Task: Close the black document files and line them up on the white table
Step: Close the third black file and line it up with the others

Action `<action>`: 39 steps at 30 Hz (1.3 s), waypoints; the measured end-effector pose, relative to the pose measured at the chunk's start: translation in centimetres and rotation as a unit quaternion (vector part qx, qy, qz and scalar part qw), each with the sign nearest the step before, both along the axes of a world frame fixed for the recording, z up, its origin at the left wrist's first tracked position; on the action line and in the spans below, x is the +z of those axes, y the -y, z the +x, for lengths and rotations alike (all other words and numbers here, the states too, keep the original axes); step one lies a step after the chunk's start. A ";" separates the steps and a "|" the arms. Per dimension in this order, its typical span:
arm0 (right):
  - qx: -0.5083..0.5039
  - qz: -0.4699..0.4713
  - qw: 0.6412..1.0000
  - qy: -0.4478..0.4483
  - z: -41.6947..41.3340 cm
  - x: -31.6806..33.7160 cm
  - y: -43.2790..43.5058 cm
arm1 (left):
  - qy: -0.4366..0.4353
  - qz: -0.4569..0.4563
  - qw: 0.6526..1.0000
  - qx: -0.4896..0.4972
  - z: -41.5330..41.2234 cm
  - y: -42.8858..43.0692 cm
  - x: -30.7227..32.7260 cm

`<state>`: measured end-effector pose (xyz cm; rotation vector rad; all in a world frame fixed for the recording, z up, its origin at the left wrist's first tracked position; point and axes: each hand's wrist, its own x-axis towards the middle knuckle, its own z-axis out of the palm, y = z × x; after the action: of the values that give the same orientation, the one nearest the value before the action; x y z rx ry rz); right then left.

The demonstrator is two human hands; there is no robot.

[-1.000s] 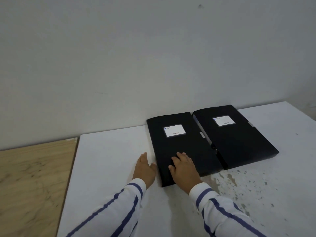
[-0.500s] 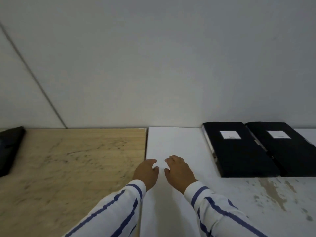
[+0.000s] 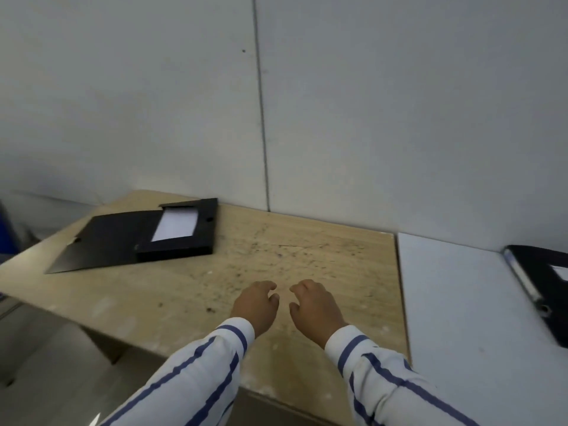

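Note:
An open black document file [image 3: 129,238] lies at the far left of the wooden table [image 3: 276,256], its flap spread flat and white paper showing inside. A closed black file [image 3: 550,290] rests on the white table [image 3: 461,302] at the right edge of the view, partly cut off. My left hand [image 3: 256,305] and my right hand [image 3: 313,309] hover side by side over the wooden table, fingers loosely curled and apart, holding nothing. Both are well to the right of the open file.
A grey panelled wall [image 3: 338,103] runs behind both tables. The wooden table's front edge drops to the floor [image 3: 46,364] at lower left. A blue object [image 3: 7,232] shows at the far left edge.
My view and both hands have swung left, from the closed files on the white table to over the wooden table. The open file has come into sight.

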<state>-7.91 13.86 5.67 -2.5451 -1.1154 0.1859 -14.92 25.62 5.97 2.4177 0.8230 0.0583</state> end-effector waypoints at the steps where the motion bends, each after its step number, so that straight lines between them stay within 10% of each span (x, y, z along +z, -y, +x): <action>1: 0.010 0.003 1.000 -0.001 -0.9 0.2 -1.4 | 0.001 -0.001 1.000 0.012 -1.2 -1.3 0.2; 39: 0.125 -0.072 0.988 -0.048 -5.9 -6.2 -52.9 | -0.026 -0.106 0.948 0.300 -11.5 -53.4 -7.7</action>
<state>-13.84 66.72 -0.54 -2.4793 -1.4284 0.4627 -26.44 78.97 -1.76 1.9007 1.4835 0.1318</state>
